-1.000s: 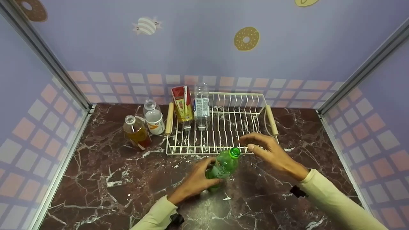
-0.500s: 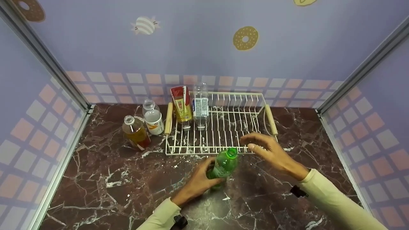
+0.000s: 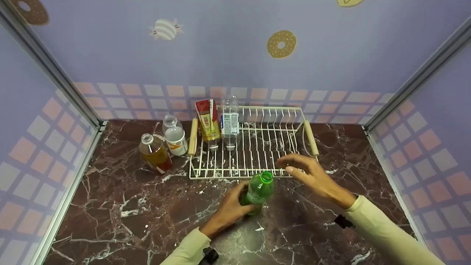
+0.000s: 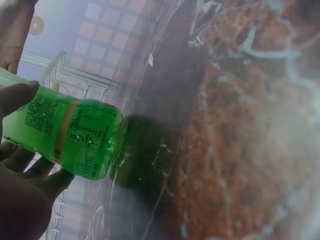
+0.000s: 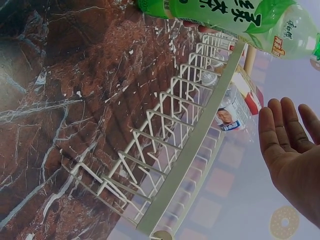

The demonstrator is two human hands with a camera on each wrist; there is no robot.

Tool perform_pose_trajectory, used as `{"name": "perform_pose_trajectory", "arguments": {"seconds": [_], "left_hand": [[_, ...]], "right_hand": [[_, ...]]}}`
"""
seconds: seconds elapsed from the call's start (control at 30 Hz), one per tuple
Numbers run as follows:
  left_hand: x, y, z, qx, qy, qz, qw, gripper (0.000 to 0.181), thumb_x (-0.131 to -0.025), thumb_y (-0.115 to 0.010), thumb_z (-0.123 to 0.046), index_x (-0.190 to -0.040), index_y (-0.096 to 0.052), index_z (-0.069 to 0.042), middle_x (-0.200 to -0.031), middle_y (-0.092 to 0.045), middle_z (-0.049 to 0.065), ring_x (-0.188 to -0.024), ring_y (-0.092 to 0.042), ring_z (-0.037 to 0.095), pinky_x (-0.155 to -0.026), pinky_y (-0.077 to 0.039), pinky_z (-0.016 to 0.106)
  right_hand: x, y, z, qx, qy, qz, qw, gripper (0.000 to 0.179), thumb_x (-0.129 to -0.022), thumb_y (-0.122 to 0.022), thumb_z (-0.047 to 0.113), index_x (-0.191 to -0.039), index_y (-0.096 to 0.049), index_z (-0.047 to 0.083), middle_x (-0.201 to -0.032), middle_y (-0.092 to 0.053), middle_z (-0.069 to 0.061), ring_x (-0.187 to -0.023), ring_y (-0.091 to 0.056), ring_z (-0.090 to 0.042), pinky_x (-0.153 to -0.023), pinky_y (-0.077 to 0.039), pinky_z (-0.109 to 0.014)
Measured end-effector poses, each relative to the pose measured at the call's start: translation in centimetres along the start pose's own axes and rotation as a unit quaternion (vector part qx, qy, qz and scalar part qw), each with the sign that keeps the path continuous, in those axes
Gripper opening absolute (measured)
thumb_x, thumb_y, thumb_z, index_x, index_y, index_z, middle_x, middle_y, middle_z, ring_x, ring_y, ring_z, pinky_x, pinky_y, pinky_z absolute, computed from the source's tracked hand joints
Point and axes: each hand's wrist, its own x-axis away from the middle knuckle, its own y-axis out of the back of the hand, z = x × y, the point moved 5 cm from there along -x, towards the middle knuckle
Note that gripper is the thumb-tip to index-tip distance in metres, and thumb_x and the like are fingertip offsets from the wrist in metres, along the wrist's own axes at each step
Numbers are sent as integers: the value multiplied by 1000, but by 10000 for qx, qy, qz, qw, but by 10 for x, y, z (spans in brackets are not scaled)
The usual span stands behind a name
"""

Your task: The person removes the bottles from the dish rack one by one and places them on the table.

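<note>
My left hand [image 3: 230, 208] grips a green transparent plastic bottle [image 3: 261, 189] around its middle, in front of the rack. The bottle has no cap and stands nearly upright, its mouth leaning a little away. In the left wrist view the bottle's base [image 4: 107, 142] is close above or on the table; I cannot tell which. A label with dark green characters [image 5: 240, 20] shows in the right wrist view. My right hand [image 3: 312, 178] holds nothing, fingers loosely bent, over the front right of the white wire rack [image 3: 217, 177], apart from the bottle.
In the rack's left part lean a red-and-yellow-labelled bottle [image 3: 208, 123] and a clear bottle [image 3: 230, 123]. Left of the rack stand a clear bottle with a white label [image 3: 175, 136] and an amber-looking bottle [image 3: 155, 154]. Wooden handles [image 3: 311, 139] flank the rack. Patterned walls enclose the marbled table.
The green bottle has tipped to a more upright stance in my left hand, its mouth shifting slightly left. My left wrist has moved a little right. The right hand stays nearly still.
</note>
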Motion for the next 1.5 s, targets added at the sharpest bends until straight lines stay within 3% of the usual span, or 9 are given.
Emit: {"name": "perform_pose_trajectory", "arguments": {"seconds": [0.2,0.33,0.63,0.97,1.17,1.4,1.5], "left_hand": [[1,1,1,-120,-77,-48,9999,67,-90,-89,-6,-150,-60,-14,-145,-69,9,-133,-65,30,-118,-51,55],[1,1,1,46,-110,19,9999,67,-90,-88,-5,-150,-59,-13,-144,-68,8,-133,-65,29,-118,-51,53],[1,-1,0,38,-154,38,9999,70,-90,-86,0,-152,-56,-9,-146,-66,14,-135,-64,34,-119,-50,56],[3,0,-1,-138,-95,-6,9999,72,-89,-87,-2,-153,-55,-9,-149,-64,14,-138,-61,36,-122,-46,60],[4,-1,-2,-284,-78,-37,9996,74,-89,-88,-4,-154,-54,-9,-149,-63,15,-138,-59,38,-122,-43,65],[6,-1,0,-455,-47,-81,9989,77,-89,-89,-7,-156,-52,-7,-150,-61,18,-139,-58,41,-121,-44,66],[8,0,-1,-474,-120,-77,9988,78,-89,-89,-7,-157,-50,-6,-151,-59,21,-138,-58,43,-119,-48,65]], "right_hand": [[0,1,0,106,3,-46,9999,33,-107,-60,12,-135,-72,1,-133,-77,-12,-121,-73,-34,-106,-59,-44],[1,1,-1,129,-66,-94,9999,33,-106,-61,13,-136,-73,3,-134,-77,-9,-123,-72,-30,-108,-58,-45],[2,2,-3,112,-134,-111,9998,33,-106,-62,13,-135,-73,2,-134,-77,-7,-123,-71,-28,-109,-57,-43],[1,2,-6,92,-238,-138,9996,32,-107,-63,12,-135,-73,2,-135,-76,-10,-124,-71,-32,-108,-57,-54],[1,1,-16,-33,-486,-182,9986,30,-108,-66,13,-136,-73,2,-134,-76,-14,-121,-72,-31,-104,-60,-46],[-4,-2,-36,2,-904,-286,9955,34,-107,-72,16,-137,-71,-1,-133,-75,-17,-118,-73,-32,-106,-60,-50],[-6,-3,-42,-94,-1025,-295,9943,36,-107,-73,17,-137,-70,-1,-133,-75,-19,-118,-72,-32,-106,-61,-46]]}}
